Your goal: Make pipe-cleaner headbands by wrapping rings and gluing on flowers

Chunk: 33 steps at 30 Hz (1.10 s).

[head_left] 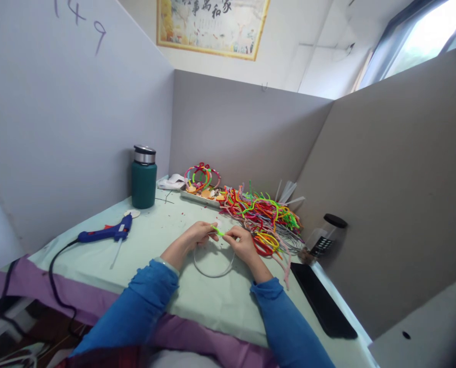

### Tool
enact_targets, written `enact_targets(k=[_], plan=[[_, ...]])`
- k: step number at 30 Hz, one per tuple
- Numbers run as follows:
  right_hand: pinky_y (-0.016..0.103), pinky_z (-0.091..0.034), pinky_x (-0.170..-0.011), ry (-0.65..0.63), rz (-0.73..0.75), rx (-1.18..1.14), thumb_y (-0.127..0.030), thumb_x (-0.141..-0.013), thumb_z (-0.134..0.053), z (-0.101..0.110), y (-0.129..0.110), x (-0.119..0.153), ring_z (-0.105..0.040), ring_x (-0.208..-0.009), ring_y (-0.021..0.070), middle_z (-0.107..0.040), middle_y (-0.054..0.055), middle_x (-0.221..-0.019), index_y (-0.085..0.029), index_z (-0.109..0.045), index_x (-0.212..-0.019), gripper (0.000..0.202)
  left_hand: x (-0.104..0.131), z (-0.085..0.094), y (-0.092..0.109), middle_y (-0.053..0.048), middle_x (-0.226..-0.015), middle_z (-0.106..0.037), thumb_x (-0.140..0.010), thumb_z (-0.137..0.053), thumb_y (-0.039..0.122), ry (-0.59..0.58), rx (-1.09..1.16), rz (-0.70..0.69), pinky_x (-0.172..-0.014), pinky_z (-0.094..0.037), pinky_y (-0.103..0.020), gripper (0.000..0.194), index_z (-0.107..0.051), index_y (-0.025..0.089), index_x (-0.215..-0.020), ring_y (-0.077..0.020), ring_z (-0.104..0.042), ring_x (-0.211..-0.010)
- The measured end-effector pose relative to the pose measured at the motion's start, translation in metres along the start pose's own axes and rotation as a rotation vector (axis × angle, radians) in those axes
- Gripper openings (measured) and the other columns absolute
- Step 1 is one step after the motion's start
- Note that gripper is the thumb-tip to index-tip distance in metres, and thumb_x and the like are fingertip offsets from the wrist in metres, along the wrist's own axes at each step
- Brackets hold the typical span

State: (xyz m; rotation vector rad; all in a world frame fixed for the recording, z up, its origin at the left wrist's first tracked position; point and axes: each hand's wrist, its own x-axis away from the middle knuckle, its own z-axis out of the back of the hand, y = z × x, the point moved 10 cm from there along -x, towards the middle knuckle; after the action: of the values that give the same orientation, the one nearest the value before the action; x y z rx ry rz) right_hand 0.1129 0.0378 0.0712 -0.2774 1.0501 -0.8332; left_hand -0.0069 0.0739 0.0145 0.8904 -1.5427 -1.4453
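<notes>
Near the middle of the table, my left hand (200, 234) and my right hand (243, 242) face each other with fingers closed on a short bright green fuzzy strip (217, 231). A thin grey wire hoop (213, 276) hangs in a loop below the strip, between my hands. The fingertips partly cover the place where strip and hoop meet. Just beyond my right hand lies a large heap of coloured fuzzy stems (264, 207), with red and yellow coils (266, 244) at its near side.
A blue glue gun (105, 232) with a black cord lies left, near a green bottle (144, 179). Behind stand a tray (200, 197) and decorated hoops (202, 176). At right are a clear jar (324, 237) and a black phone-like slab (323, 301). Grey partitions surround the table.
</notes>
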Motion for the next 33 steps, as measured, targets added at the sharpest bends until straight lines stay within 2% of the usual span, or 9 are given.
enact_targets(k=[6,10,14,20,28,33], plan=[[0.027,-0.042,-0.062,-0.023,0.026,0.02,-0.025,-0.078,-0.062,-0.003,-0.002,0.0,-0.054,-0.062,0.0149,-0.06,0.002,-0.063,-0.019,-0.066,-0.063,0.017,0.001,-0.002,-0.01,0.007,-0.045,-0.042,-0.058,-0.069,0.062,-0.037,-0.061,0.1,-0.039,-0.007,-0.024,0.054,-0.058,0.011,-0.074,-0.0017,-0.019,-0.033],[0.026,-0.041,-0.063,-0.02,0.026,0.021,-0.023,-0.077,-0.063,-0.003,-0.002,0.001,-0.054,-0.062,0.0147,-0.059,0.001,-0.063,-0.019,-0.065,-0.062,0.016,0.004,-0.004,-0.007,0.01,-0.04,-0.031,-0.054,-0.073,0.057,-0.044,-0.038,0.104,-0.039,-0.005,-0.024,0.049,-0.055,0.014,-0.068,-0.0022,-0.017,-0.033],[0.026,-0.04,-0.062,-0.016,0.023,0.02,-0.02,-0.076,-0.064,-0.002,-0.002,0.001,-0.053,-0.062,0.0142,-0.058,0.001,-0.063,-0.018,-0.065,-0.062,0.015,0.005,-0.004,-0.004,0.011,-0.04,-0.027,-0.056,-0.075,0.049,-0.042,-0.027,0.082,-0.038,-0.007,-0.024,0.041,-0.052,0.016,-0.063,-0.0028,-0.017,-0.034],[0.026,-0.04,-0.06,-0.005,-0.008,0.004,-0.023,-0.076,-0.064,-0.001,0.001,0.0,-0.052,-0.061,0.014,-0.057,0.001,-0.062,-0.018,-0.065,-0.061,0.015,0.005,-0.002,0.007,0.009,-0.042,-0.031,-0.063,-0.069,0.04,0.01,-0.138,-0.024,-0.039,-0.011,-0.024,0.029,-0.054,0.015,-0.059,-0.0037,-0.02,-0.035],[0.025,-0.039,-0.058,0.014,-0.04,-0.006,-0.023,-0.075,-0.063,0.002,0.005,0.0,-0.051,-0.06,0.0138,-0.057,0.001,-0.063,-0.018,-0.066,-0.062,0.014,0.001,0.001,0.015,0.005,-0.044,-0.043,-0.064,-0.064,0.043,0.062,-0.359,-0.138,-0.042,-0.018,-0.022,0.031,-0.061,0.013,-0.061,-0.0051,-0.027,-0.039],[0.025,-0.039,-0.058,0.014,-0.043,-0.004,-0.023,-0.074,-0.063,0.001,0.006,0.0,-0.052,-0.06,0.0136,-0.057,0.001,-0.063,-0.018,-0.066,-0.061,0.014,-0.01,0.005,0.011,-0.001,-0.055,-0.059,-0.065,-0.062,0.042,0.074,-0.446,-0.222,-0.046,-0.027,-0.02,0.033,-0.067,0.01,-0.069,-0.0086,-0.041,-0.048]])
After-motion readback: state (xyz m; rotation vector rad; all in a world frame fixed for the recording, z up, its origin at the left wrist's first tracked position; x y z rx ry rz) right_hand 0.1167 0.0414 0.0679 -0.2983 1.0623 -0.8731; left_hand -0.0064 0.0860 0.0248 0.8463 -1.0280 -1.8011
